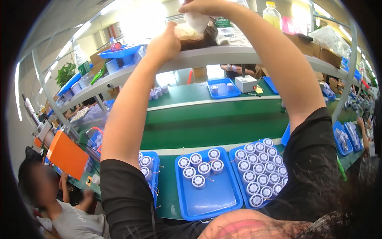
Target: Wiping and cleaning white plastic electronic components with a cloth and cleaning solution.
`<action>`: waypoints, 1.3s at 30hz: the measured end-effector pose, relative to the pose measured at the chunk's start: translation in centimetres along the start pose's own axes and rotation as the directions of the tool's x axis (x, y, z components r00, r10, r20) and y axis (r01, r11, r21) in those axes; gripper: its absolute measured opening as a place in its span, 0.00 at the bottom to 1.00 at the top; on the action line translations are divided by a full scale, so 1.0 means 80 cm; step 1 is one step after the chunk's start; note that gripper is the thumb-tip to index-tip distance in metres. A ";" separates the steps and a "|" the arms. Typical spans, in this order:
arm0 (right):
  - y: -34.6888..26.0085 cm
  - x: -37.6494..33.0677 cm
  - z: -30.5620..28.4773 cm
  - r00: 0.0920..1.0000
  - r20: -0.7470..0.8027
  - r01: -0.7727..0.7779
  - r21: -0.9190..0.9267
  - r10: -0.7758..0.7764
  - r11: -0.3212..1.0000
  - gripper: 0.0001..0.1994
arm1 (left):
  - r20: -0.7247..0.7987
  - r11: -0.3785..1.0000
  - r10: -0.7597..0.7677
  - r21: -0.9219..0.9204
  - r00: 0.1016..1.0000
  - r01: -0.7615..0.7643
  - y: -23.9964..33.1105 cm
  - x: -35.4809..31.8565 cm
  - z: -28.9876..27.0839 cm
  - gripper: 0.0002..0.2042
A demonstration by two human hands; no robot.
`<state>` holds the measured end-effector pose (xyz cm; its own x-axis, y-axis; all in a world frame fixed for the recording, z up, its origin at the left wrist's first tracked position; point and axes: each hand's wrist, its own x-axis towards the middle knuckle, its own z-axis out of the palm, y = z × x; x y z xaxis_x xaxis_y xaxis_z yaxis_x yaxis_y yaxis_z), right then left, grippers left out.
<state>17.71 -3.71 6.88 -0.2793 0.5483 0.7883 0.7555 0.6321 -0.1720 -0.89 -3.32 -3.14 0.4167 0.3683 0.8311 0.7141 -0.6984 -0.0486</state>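
Both my arms reach up to the shelf above the bench. My right hand [202,7] is closed at the top edge of the view, pinching a thin, white, crumpled sheet [197,21]; whether it is tissue or plastic I cannot tell. The sheet hangs over a dark brown open package [201,41] with pale contents [185,32]. At that package's left side, my left hand [164,45] is closed with its thumb up. Its fingertips are hidden, so what they grip cannot be made out.
Below, a blue tray [211,201] holds several white cylindrical parts with wires; a fuller blue tray [260,175] stands to its right, another [153,159] to its left. The shelf rail [223,56] crosses ahead. A co-worker [71,215] sits at the left, beside an orange panel [67,154].
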 end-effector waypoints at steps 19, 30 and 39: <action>-0.197 -0.505 -0.030 0.486 0.874 -0.652 0.365 -0.004 0.665 0.12 | 0.586 0.379 0.525 -0.810 0.617 0.446 0.213 -0.362 -0.080 0.34; -0.241 -0.697 0.105 0.488 0.588 -0.605 0.761 0.645 -0.236 0.11 | 0.939 -0.625 0.088 -0.207 0.332 0.753 0.273 -0.537 -0.044 0.06; -0.234 -0.726 0.114 0.394 0.785 -0.664 0.602 0.477 -0.443 0.32 | 0.973 -0.750 0.007 -0.149 0.233 0.644 0.264 -0.567 -0.041 0.08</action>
<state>14.36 -42.41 -41.03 -0.2147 0.9478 -0.2357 -0.5063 -0.3144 -0.8030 -6.58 -36.77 -40.03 0.6489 0.6779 -0.3456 -0.3513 0.6698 0.6542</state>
